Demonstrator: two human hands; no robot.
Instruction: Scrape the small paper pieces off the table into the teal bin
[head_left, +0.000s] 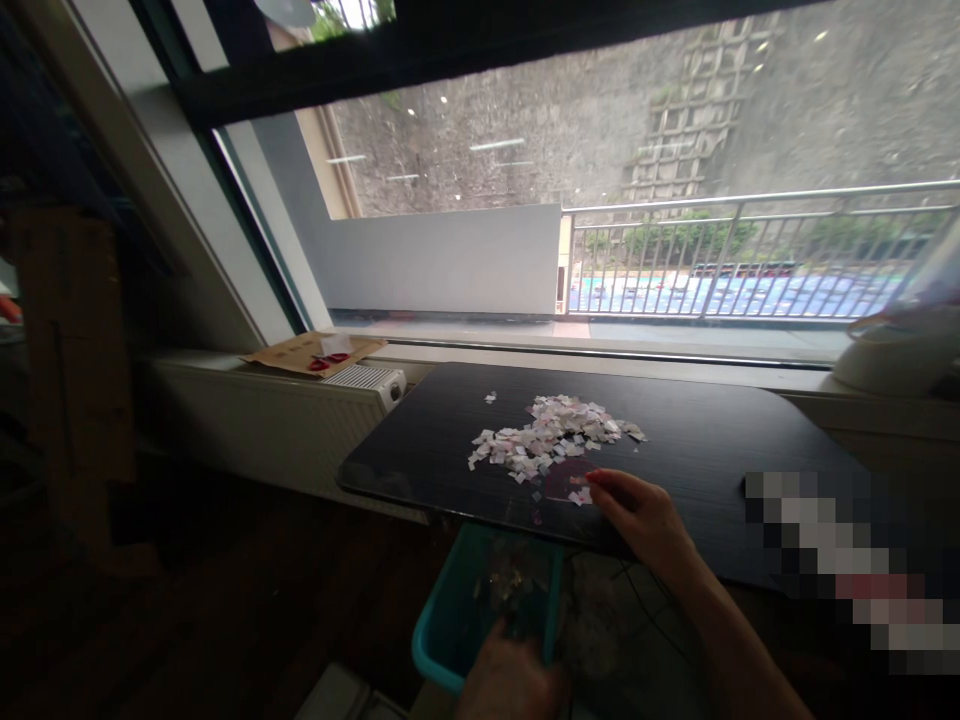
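My right hand is over the front edge of the dark table. Its thumb and finger are closed at the side of a pink see-through sheet, rounded at the top, with a few white scraps by it. Just behind lies a loose heap of small white and pinkish paper pieces. Below the table edge, my left hand reaches over the near side of a teal bin. That hand is dark and smeared, so its fingers do not show clearly. Shiny bits appear inside the bin.
A white radiator stands left of the table, with brown paper and red-handled scissors on top. A large window runs behind. Cardboard leans at far left, and a pale rounded container is at the right.
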